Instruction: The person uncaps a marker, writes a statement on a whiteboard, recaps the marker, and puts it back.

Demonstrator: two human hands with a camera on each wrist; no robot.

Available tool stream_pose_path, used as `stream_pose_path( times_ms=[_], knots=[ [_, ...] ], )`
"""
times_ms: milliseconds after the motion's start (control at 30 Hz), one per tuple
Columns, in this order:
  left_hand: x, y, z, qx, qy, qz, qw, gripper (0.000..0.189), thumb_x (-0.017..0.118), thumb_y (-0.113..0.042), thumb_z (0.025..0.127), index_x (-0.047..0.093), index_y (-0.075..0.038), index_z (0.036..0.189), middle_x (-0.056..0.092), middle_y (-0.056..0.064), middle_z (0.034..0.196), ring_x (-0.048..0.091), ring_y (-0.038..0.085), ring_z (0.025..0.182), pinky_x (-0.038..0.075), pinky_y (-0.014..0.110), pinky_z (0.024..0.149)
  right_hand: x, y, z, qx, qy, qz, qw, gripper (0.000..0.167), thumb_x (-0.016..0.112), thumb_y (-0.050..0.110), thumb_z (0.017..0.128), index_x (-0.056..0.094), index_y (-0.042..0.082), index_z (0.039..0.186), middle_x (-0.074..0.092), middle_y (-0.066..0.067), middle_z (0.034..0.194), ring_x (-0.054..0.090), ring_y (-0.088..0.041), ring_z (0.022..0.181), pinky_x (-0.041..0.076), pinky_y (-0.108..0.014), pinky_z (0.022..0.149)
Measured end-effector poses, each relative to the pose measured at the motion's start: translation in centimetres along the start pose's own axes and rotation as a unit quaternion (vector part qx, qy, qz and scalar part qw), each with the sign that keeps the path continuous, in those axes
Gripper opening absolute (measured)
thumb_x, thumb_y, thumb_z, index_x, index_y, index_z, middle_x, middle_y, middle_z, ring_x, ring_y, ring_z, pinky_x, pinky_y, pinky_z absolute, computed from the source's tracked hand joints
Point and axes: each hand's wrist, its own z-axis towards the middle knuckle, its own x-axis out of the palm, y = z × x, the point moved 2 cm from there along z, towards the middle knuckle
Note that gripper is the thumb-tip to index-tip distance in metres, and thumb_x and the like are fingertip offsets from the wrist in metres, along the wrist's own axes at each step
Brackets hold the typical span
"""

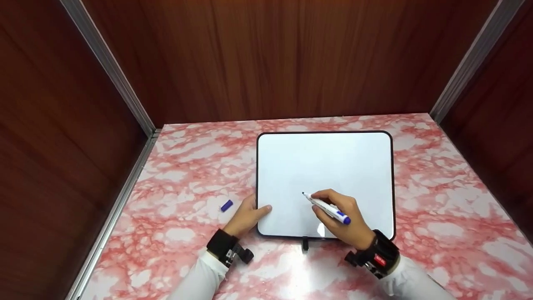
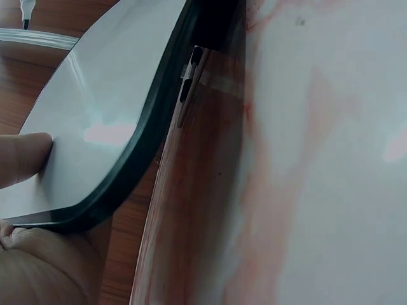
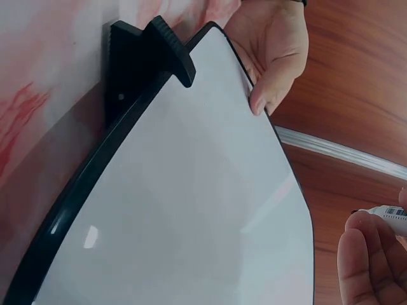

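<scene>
A whiteboard (image 1: 325, 166) with a thin black frame leans back on a black stand (image 3: 137, 70), its surface bare white. My left hand (image 1: 246, 216) grips its lower left edge, the thumb (image 2: 25, 155) on the white face and the other fingers behind. In my right hand (image 1: 343, 216) is a white marker (image 1: 327, 208) with a blue end, held like a pen between thumb and fingers. Its dark tip is uncapped and points up and left, overlapping the lower middle of the board in the head view. Left of the left hand lies a blue marker cap (image 1: 226, 205).
The table (image 1: 187, 166) has a red and white marbled top. Brown wood-look panels (image 1: 291, 62) with metal corner strips stand behind it and on both sides. A black foot (image 1: 305, 243) of the stand juts out below the board's lower edge.
</scene>
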Motion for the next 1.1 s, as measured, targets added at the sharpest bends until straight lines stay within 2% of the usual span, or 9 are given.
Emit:
stream_pose_path(
  times_ms=[167,367,433,700,900,1100],
  knots=[
    [0.1,0.0,-0.1,-0.004,0.014,-0.016,0.9998,0.039,0.056,0.003,0.093,0.047,0.008,0.131,0.063,0.023,0.118,0.065,0.032,0.102,0.055,0.044,0.085,1.8,-2.5,-0.1,0.010,0.006,0.009,0.9999,0.031,0.073,-0.014,0.073,0.067,-0.002,0.102,0.068,-0.006,0.085,0.058,-0.013,0.061,0.046,-0.017,0.054],
    [0.0,0.1,-0.1,-0.009,0.011,0.000,0.9999,0.041,0.057,0.000,0.093,0.049,0.003,0.133,0.063,0.019,0.120,0.065,0.032,0.103,0.056,0.044,0.083,3.5,-4.5,0.6,0.028,0.019,0.006,0.9994,0.028,0.073,-0.004,0.081,0.069,0.006,0.107,0.071,-0.003,0.096,0.064,-0.013,0.074,0.052,-0.019,0.064],
    [0.0,0.0,-0.1,-0.008,0.012,-0.002,0.9999,0.042,0.057,0.000,0.093,0.048,0.003,0.134,0.063,0.019,0.121,0.064,0.031,0.105,0.055,0.043,0.085,3.9,-4.9,1.2,0.034,0.020,0.005,0.9992,0.027,0.072,-0.003,0.082,0.070,0.006,0.107,0.071,-0.002,0.096,0.065,-0.013,0.075,0.052,-0.019,0.065],
    [0.0,0.0,0.1,0.008,0.038,-0.021,0.9990,0.043,0.053,0.002,0.094,0.045,0.004,0.136,0.061,0.020,0.124,0.062,0.031,0.109,0.053,0.042,0.089,4.0,-2.2,4.7,0.050,-0.004,0.008,0.9987,0.023,0.074,-0.011,0.075,0.068,-0.006,0.097,0.070,-0.016,0.088,0.065,-0.022,0.070,0.051,-0.019,0.063],
    [0.1,0.0,-0.1,0.003,0.034,-0.026,0.9991,0.044,0.052,0.003,0.094,0.044,0.005,0.137,0.061,0.020,0.123,0.062,0.031,0.108,0.053,0.042,0.090,5.1,-4.2,5.0,0.063,-0.014,0.002,0.9979,0.019,0.073,-0.008,0.079,0.069,-0.005,0.098,0.071,-0.015,0.090,0.066,-0.021,0.072,0.051,-0.020,0.062],
    [-0.2,0.0,-0.1,0.003,0.035,-0.037,0.9987,0.046,0.050,0.005,0.093,0.043,0.007,0.138,0.059,0.022,0.126,0.061,0.031,0.111,0.051,0.042,0.093,6.3,-6.8,5.2,0.083,-0.003,0.003,0.9966,0.020,0.075,0.002,0.082,0.070,0.003,0.101,0.072,-0.003,0.094,0.067,-0.014,0.076,0.054,-0.023,0.064]
  ],
)
